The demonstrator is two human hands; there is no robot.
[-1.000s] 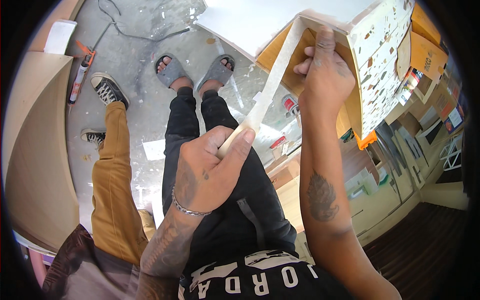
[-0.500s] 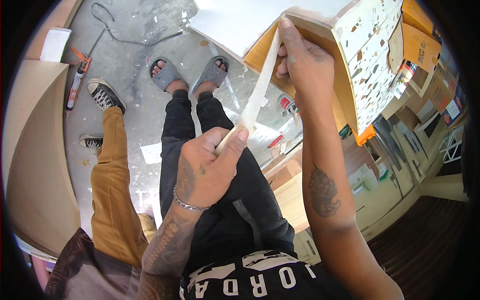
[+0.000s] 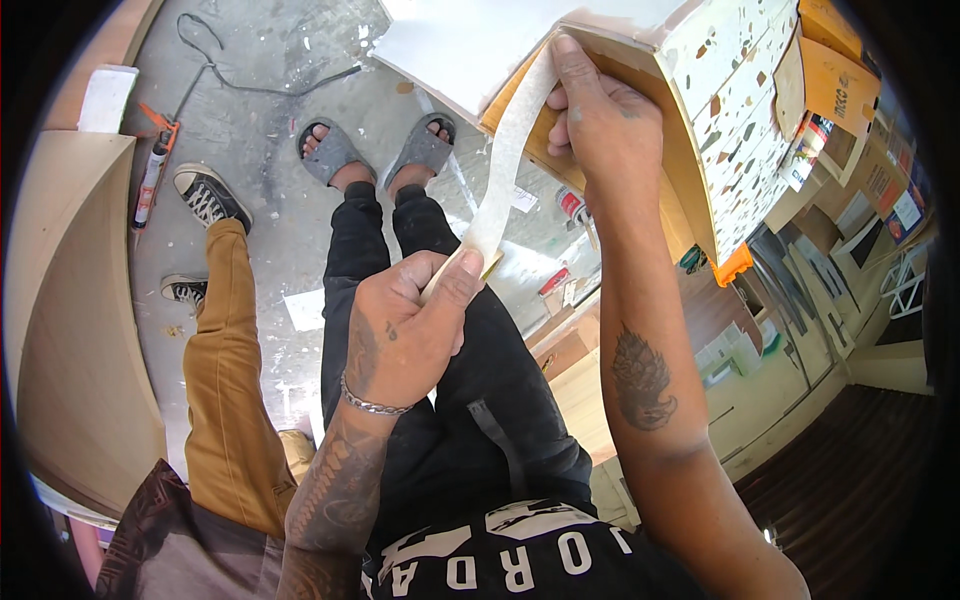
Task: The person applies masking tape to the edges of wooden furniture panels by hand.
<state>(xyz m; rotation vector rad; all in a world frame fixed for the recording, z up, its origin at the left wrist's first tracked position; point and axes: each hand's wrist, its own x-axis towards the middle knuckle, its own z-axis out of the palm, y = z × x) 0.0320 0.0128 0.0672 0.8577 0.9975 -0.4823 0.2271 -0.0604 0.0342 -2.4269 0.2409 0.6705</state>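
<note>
Bowed into a slack curve since the earlier frame, where it was drawn nearly straight, the flat, off-white, tape-like strip (image 3: pixel 507 160) is suspended between two bare hands, which are held in nearly the same places. Its lower end is pinched between thumb and forefinger of the left hand (image 3: pixel 405 320); what is enclosed by that palm cannot be told. Its upper end is pinned under the thumb of the right hand (image 3: pixel 615 120), whose other fingers are curled, at the corner of an open, brown-lined box (image 3: pixel 685 180). The box is bordered by a smooth white panel (image 3: pixel 490 45) and a white panel with speckled stone-chip pattern (image 3: pixel 740 110). Below, on the paint-spotted grey concrete floor (image 3: pixel 270 120), an orange-handled caulking gun (image 3: pixel 152 180) is noted at left, near a second person's black-and-white laced shoe (image 3: pixel 212 197).
</note>
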